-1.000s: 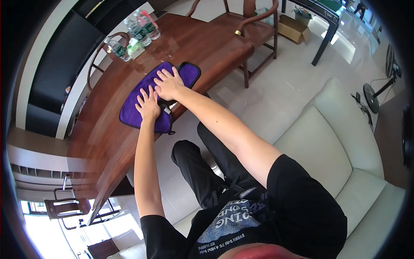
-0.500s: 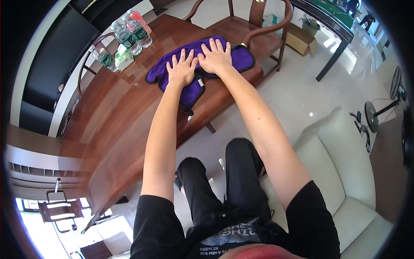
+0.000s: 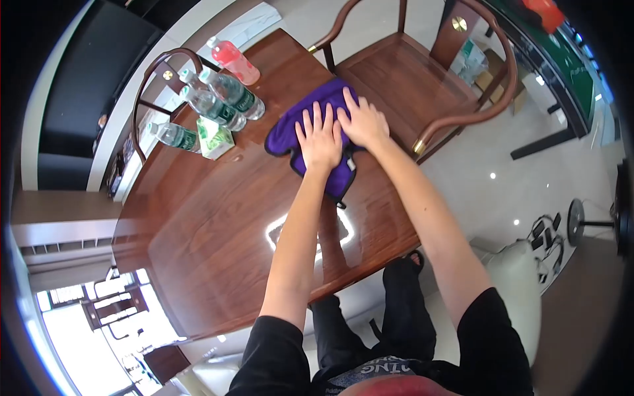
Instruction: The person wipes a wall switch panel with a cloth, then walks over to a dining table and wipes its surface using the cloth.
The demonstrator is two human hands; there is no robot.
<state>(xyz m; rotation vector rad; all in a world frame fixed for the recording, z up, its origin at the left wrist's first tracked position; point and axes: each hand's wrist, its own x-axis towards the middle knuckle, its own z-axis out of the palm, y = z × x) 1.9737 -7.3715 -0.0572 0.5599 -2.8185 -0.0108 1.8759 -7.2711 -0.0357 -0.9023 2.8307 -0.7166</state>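
A purple cloth [image 3: 285,135] with a black edge lies bunched on the polished brown wooden table [image 3: 205,211]. Flat on its middle rests my left hand [image 3: 320,144], fingers stretched out and slightly apart. Just to the right, my right hand [image 3: 363,123] presses on the cloth's right part, also with fingers extended. The hands are side by side, close together. Beneath both palms the cloth is hidden. A small white tag [image 3: 351,164] shows at its lower right side.
Several clear water bottles [image 3: 228,96] and a pink bottle [image 3: 235,63] stand on the table by a green-and-white tissue pack [image 3: 214,138]. A wooden armchair [image 3: 406,72] adjoins the far right edge. Right are a green-topped table [image 3: 568,72], a fan [image 3: 576,221] and a pale sofa [image 3: 518,284].
The camera has shifted, bringing the bottles and armchair nearer. The cloth has moved inward from the table's edge under my hands and is more bunched. Both hands stay flat on it.
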